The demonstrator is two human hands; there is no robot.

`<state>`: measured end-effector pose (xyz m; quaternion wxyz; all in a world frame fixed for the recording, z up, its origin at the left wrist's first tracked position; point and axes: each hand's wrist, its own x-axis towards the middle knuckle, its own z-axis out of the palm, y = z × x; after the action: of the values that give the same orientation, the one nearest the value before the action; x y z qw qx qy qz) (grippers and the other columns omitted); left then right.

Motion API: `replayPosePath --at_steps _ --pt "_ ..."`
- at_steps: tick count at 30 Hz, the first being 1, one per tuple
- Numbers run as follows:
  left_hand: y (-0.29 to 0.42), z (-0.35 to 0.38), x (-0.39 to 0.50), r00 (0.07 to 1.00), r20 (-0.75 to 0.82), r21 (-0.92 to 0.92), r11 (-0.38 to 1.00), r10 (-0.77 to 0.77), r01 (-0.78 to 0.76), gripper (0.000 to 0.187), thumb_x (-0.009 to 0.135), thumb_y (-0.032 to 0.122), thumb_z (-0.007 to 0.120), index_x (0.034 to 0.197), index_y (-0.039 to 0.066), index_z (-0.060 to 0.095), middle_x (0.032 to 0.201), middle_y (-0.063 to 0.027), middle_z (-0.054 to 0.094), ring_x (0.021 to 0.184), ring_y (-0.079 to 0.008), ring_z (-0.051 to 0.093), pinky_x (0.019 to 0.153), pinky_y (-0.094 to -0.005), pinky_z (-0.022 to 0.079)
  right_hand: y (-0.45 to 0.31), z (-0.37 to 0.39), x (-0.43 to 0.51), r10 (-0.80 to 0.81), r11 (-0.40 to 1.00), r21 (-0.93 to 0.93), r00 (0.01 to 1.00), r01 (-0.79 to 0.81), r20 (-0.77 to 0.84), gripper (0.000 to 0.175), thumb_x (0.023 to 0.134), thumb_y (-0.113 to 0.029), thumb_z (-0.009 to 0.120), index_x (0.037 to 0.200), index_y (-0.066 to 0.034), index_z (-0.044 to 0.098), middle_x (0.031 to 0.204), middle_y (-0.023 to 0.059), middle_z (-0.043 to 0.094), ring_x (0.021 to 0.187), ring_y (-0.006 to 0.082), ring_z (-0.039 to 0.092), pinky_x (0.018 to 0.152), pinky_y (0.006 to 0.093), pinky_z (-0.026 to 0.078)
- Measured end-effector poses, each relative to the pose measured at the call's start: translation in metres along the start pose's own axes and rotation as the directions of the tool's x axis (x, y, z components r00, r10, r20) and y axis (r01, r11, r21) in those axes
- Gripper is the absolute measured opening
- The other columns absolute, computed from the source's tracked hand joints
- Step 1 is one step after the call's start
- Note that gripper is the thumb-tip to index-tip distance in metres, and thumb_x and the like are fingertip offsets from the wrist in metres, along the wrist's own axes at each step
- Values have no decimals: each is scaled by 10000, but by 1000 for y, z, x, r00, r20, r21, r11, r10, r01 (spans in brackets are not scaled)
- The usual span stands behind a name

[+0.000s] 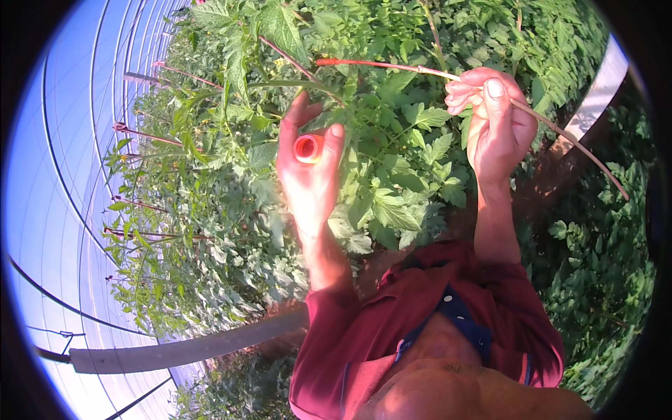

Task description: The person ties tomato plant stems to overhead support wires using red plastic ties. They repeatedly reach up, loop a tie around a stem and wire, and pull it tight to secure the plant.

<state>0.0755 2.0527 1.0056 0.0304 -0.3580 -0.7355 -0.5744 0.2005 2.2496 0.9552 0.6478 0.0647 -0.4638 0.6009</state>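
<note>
My left hand (311,163) is wrapped around a small red-rimmed bottle (308,148), its round mouth facing up. The fingertips of this hand reach up beside a green plant stem (286,84). Between the thumb and fingers of my right hand (496,113) is a long thin stick (556,127). Its far end carries a red-coated tip (328,62), which points left above the leaves and lies close to a reddish-brown stake (291,59). The near end of the stick sticks out past my right wrist. What the bottle holds is hard to make out.
Dense tomato-like plants (399,205) spread ahead and to both sides. Several stakes with pink ties (119,127) rise on the left. A grey concrete post (189,344) crosses at lower left, and a pale post (596,94) stands at right. Curved greenhouse hoops (50,131) line the left.
</note>
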Motion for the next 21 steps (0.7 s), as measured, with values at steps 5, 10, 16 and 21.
replayPosePath --at_steps 5,10,16,21 --pt "8 -2 21 967 -200 156 980 156 -126 759 953 223 807 1605 93 441 1459 -142 590 1021 -124 655 866 -276 540 4 -5 -2 82 996 -33 996 -83 -37 281 1088 -118 515 1088 111 678 908 205 737 727 201 693 673 316 571" --pt "-2 -4 39 936 -278 304 944 218 -129 833 950 263 800 1629 57 364 1508 -221 540 1194 -259 650 1016 -363 532 8 -2 -2 125 992 -11 992 -125 -29 297 1094 -153 536 1101 109 676 904 199 738 732 196 693 680 312 568" --pt "-9 -7 46 934 -342 388 921 105 39 803 962 364 786 1598 40 417 1562 -235 491 1345 -328 563 1140 -433 431 10 8 -5 141 989 51 990 -142 12 292 1091 -151 533 1105 106 672 913 205 739 733 197 691 679 315 567" --pt "-27 -4 45 888 -287 556 817 358 -149 835 950 363 790 1481 -179 442 1464 -343 547 1392 -386 523 1192 -472 381 3 19 -9 48 997 60 999 -49 14 307 1093 -160 476 1079 92 651 912 242 713 710 264 656 669 380 538"
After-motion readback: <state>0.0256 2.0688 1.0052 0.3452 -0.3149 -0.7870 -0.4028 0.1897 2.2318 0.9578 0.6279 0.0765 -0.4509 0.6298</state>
